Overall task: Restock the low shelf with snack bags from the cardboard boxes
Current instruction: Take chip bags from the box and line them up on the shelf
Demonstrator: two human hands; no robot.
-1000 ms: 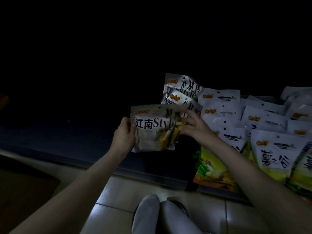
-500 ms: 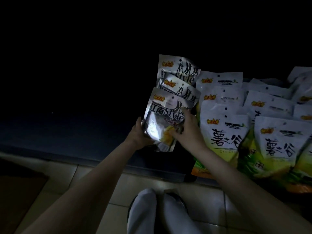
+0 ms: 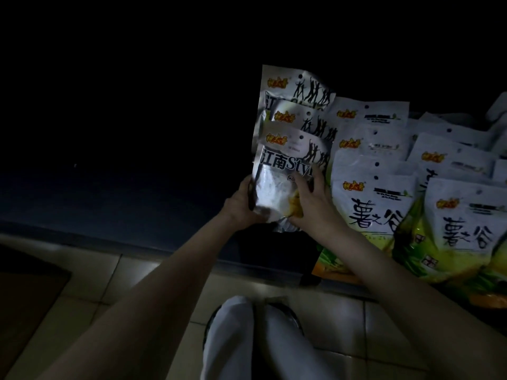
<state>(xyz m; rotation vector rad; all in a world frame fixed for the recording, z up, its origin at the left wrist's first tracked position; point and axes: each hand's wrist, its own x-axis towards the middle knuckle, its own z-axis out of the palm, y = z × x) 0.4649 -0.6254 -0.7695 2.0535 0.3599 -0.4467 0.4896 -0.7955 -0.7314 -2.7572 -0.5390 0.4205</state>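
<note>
Head view, dim and lit only around the packets: both hands hold a silver snack bag (image 3: 285, 174) upright at the front of a short row of the same kind on the low shelf (image 3: 115, 204). The left hand (image 3: 241, 207) grips the bag's lower left edge, its fingers curled round the side and the thumb on the front; the right hand (image 3: 310, 204) covers the lower right corner, its fingers spread over the face of the bag and pressing on it, and whether the thumb wraps behind cannot be told. The bag is glossy and crinkled, with a small orange logo at the top left, a punched hanging hole, black dancing silhouettes along the top right, and large dark lettering "江南Style" across the middle; a yellow patch shows near the bottom right. Two matching silver bags (image 3: 296, 89) stand just behind it, overlapping, farther back. Right of them stand rows of white-and-green snack bags (image 3: 370, 204) with black brush characters, packed touching each other. Nearer, pale floor tiles (image 3: 131, 272) run along the shelf's edge, and the person's light trouser legs (image 3: 247, 341) show at the bottom.
</note>
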